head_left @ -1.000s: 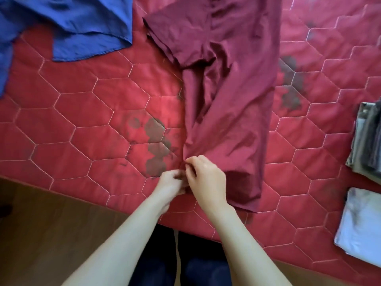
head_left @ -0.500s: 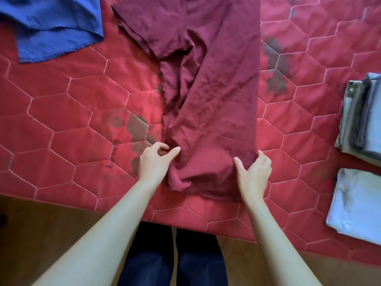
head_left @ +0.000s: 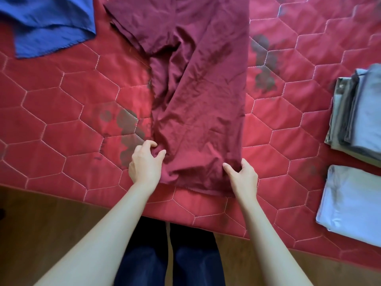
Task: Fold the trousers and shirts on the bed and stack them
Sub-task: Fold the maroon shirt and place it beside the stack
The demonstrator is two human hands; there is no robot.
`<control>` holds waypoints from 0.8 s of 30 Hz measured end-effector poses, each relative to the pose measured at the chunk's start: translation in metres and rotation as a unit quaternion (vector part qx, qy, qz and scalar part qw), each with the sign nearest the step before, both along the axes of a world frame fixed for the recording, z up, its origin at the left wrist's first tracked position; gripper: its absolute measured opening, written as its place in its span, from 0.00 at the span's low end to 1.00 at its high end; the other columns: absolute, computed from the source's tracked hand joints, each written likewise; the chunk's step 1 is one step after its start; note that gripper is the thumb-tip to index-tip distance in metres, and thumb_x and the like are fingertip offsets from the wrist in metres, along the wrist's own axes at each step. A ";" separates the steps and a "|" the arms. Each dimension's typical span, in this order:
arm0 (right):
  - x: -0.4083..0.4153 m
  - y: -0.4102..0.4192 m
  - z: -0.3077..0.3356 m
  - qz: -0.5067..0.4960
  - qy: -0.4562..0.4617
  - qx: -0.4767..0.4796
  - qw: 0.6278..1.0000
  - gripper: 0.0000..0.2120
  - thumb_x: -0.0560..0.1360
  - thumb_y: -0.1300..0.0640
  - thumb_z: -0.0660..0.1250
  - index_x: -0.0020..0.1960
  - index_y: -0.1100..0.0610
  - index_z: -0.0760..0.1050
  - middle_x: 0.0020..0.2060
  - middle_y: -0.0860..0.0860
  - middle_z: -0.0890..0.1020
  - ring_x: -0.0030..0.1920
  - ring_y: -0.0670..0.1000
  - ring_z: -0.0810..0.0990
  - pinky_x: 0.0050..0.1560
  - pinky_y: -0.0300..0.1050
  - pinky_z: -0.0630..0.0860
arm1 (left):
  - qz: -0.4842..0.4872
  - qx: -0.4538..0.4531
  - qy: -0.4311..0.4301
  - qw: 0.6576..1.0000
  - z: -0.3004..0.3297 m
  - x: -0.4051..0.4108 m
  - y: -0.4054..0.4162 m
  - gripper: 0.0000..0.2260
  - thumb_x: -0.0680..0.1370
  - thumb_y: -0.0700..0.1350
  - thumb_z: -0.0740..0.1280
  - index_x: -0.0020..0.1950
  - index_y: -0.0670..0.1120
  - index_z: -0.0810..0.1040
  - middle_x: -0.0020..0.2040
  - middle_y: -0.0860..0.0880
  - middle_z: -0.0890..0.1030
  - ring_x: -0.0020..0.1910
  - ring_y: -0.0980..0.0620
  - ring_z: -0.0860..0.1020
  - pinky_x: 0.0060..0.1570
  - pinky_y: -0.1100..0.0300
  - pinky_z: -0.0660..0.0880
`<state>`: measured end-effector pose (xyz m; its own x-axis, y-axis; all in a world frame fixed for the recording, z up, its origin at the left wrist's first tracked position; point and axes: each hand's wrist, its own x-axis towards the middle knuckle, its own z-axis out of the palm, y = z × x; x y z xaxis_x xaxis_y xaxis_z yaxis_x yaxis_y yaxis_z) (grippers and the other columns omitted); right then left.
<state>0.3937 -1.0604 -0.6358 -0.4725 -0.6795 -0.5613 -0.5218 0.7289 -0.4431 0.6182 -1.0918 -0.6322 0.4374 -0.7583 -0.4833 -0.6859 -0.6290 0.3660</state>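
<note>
While both hands (head_left: 145,164) (head_left: 243,175) pinch one maroon shirt (head_left: 198,96): one blue garment (head_left: 47,21), two stacks (head_left: 358,112).

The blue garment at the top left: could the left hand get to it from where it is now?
Probably yes. The left hand grips the maroon shirt's near corner, and only bare red quilt lies between it and the blue garment; it would have to let go first.

Both bare forearms reach forward, roughly parallel, wrists straight. The left hand (head_left: 145,163) lies palm down, its fingers curled and its thumb spread toward the right hand, seemingly pinching cloth between them. The right hand (head_left: 243,175) sits level with the left, well apart from it, thumb extended inward, fingers curled over an edge.
</note>
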 end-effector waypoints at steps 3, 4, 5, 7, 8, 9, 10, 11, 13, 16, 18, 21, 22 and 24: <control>-0.002 0.004 0.000 -0.003 -0.021 -0.007 1.000 0.13 0.73 0.51 0.70 0.44 0.61 0.73 0.39 0.53 0.81 0.43 0.57 0.77 0.43 0.49 0.70 | 0.056 0.012 0.002 0.998 -0.003 -0.002 0.005 0.13 0.74 0.51 0.71 0.53 0.45 0.77 0.52 0.44 0.79 0.52 0.40 0.77 0.46 0.52 0.70; -0.001 0.006 0.000 -0.005 -0.030 -0.010 0.999 0.13 0.74 0.51 0.70 0.44 0.61 0.73 0.40 0.53 0.81 0.44 0.57 0.77 0.44 0.49 0.70 | 0.061 0.018 0.002 0.998 -0.005 -0.003 0.007 0.13 0.74 0.51 0.71 0.52 0.44 0.78 0.51 0.43 0.80 0.52 0.40 0.77 0.45 0.52 0.69; -0.002 0.008 -0.001 -0.006 -0.040 -0.008 0.999 0.13 0.74 0.50 0.70 0.45 0.61 0.74 0.40 0.53 0.81 0.45 0.56 0.77 0.45 0.50 0.72 | 0.061 0.024 0.007 0.998 -0.006 -0.003 0.010 0.12 0.75 0.51 0.71 0.51 0.43 0.79 0.51 0.42 0.80 0.51 0.40 0.77 0.44 0.53 0.69; -0.002 0.012 -0.002 -0.012 -0.058 0.004 0.998 0.10 0.75 0.51 0.69 0.46 0.59 0.77 0.42 0.51 0.82 0.47 0.54 0.78 0.48 0.49 0.73 | 0.071 0.035 0.032 0.996 -0.010 -0.002 0.014 0.12 0.75 0.50 0.71 0.48 0.42 0.80 0.47 0.42 0.81 0.49 0.40 0.76 0.42 0.56 0.66; -0.003 0.013 -0.001 -0.029 -0.080 0.007 0.996 0.07 0.75 0.52 0.70 0.46 0.57 0.78 0.41 0.49 0.82 0.46 0.53 0.78 0.46 0.47 0.73 | 0.088 0.040 0.056 0.994 -0.010 -0.001 0.016 0.12 0.75 0.49 0.71 0.45 0.40 0.79 0.44 0.42 0.80 0.46 0.40 0.75 0.41 0.56 0.65; -0.004 0.012 0.003 -0.059 -0.109 0.009 0.992 0.05 0.74 0.54 0.70 0.44 0.55 0.78 0.38 0.47 0.81 0.44 0.52 0.77 0.44 0.46 0.73 | 0.113 0.040 0.096 0.988 -0.007 0.000 0.015 0.13 0.74 0.48 0.72 0.43 0.38 0.78 0.40 0.41 0.78 0.42 0.41 0.73 0.40 0.56 0.64; -0.005 0.007 0.011 -0.091 -0.139 0.010 0.986 0.04 0.74 0.55 0.71 0.42 0.55 0.79 0.37 0.48 0.80 0.42 0.51 0.76 0.42 0.46 0.74 | 0.140 0.033 0.161 0.976 -0.001 0.001 0.013 0.14 0.74 0.47 0.73 0.41 0.36 0.78 0.38 0.42 0.75 0.40 0.44 0.71 0.41 0.56 0.64; -0.007 0.002 0.022 -0.114 -0.160 0.000 0.980 0.05 0.73 0.56 0.72 0.41 0.57 0.79 0.36 0.49 0.80 0.41 0.51 0.75 0.43 0.47 0.74 | 0.165 0.016 0.250 0.954 0.011 0.003 0.009 0.14 0.73 0.46 0.74 0.41 0.35 0.78 0.38 0.43 0.74 0.40 0.47 0.69 0.42 0.55 0.65; -0.015 -0.011 0.052 -0.112 -0.193 -0.074 0.972 0.06 0.71 0.55 0.74 0.41 0.57 0.80 0.36 0.48 0.81 0.38 0.47 0.76 0.42 0.44 0.75 | 0.190 -0.029 0.423 0.885 0.040 0.010 -0.004 0.11 0.69 0.48 0.77 0.38 0.41 0.81 0.38 0.45 0.78 0.38 0.50 0.73 0.43 0.56 0.70; -0.025 -0.022 0.101 -0.058 -0.243 -0.204 0.947 0.12 0.69 0.48 0.75 0.42 0.56 0.81 0.34 0.44 0.81 0.34 0.41 0.77 0.36 0.35 0.76 | 0.201 -0.057 0.568 0.796 0.073 0.020 -0.014 0.10 0.64 0.52 0.79 0.36 0.48 0.83 0.37 0.50 0.83 0.33 0.56 0.79 0.34 0.62 0.77; -0.023 -0.014 0.107 -0.049 -0.232 -0.173 0.956 0.11 0.69 0.48 0.75 0.41 0.56 0.82 0.35 0.45 0.81 0.35 0.42 0.77 0.36 0.36 0.74 | 0.221 -0.031 0.501 0.836 0.072 0.016 -0.002 0.11 0.71 0.47 0.76 0.33 0.46 0.77 0.30 0.52 0.79 0.28 0.56 0.76 0.29 0.65 0.74; -0.014 0.005 0.091 -0.082 -0.195 -0.050 0.976 0.09 0.72 0.57 0.73 0.44 0.64 0.81 0.36 0.53 0.78 0.39 0.49 0.74 0.40 0.43 0.70 | 0.227 0.049 0.398 0.887 0.059 0.003 0.026 0.11 0.76 0.39 0.71 0.37 0.41 0.72 0.33 0.47 0.74 0.34 0.51 0.73 0.38 0.57 0.74; -0.013 0.006 0.089 -0.078 -0.177 -0.037 0.980 0.12 0.73 0.58 0.72 0.45 0.68 0.80 0.37 0.54 0.76 0.40 0.50 0.72 0.41 0.45 0.68 | 0.219 0.051 0.397 0.890 0.061 0.002 0.029 0.08 0.76 0.38 0.71 0.39 0.40 0.73 0.35 0.46 0.75 0.36 0.51 0.73 0.40 0.57 0.74; -0.016 0.003 0.097 -0.063 -0.166 -0.095 0.980 0.13 0.73 0.58 0.72 0.45 0.70 0.78 0.37 0.53 0.75 0.40 0.49 0.71 0.41 0.45 0.67 | 0.192 0.002 0.444 0.875 0.067 0.006 0.025 0.08 0.75 0.38 0.72 0.37 0.41 0.76 0.32 0.49 0.78 0.32 0.55 0.76 0.36 0.64 0.75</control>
